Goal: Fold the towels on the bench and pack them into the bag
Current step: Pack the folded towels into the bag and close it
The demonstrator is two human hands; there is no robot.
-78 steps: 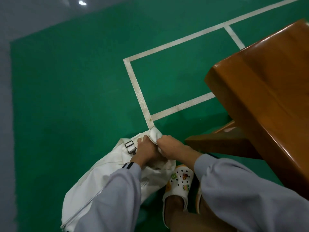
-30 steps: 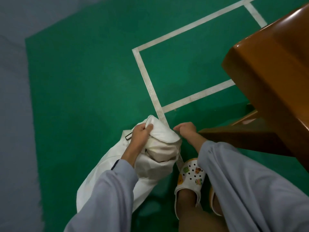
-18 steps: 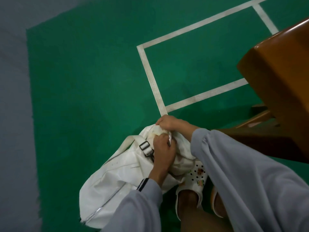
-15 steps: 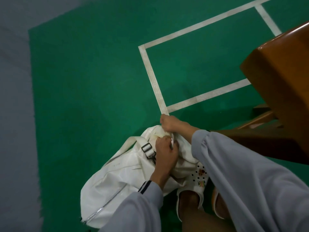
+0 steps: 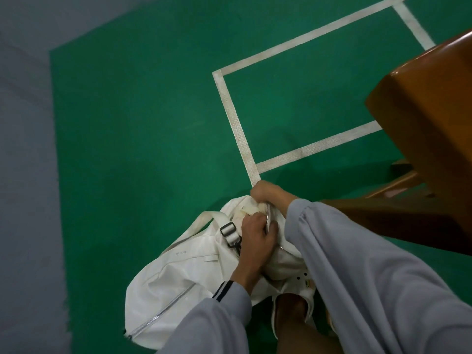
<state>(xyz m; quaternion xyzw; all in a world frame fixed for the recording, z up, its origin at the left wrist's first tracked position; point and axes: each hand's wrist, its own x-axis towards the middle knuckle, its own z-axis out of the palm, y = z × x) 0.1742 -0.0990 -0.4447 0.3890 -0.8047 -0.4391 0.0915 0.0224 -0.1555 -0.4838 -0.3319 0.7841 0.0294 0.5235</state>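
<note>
Left hand: fingers curled on the white bag at its mouth, thumb beside the zip. Right hand: clenched on the bag's far end, fingertips hidden under the knuckles. Bag: on the green floor, against the white shoe, near the wooden bench; near corner covered by the left sleeve. Towels: only a cream fold at the mouth, hard to tell from lining. Bench top mostly cut off. Change: a second ago the right hand was off the bag and the mouth gaped; now both grasp it, mouth drawn narrower
</note>
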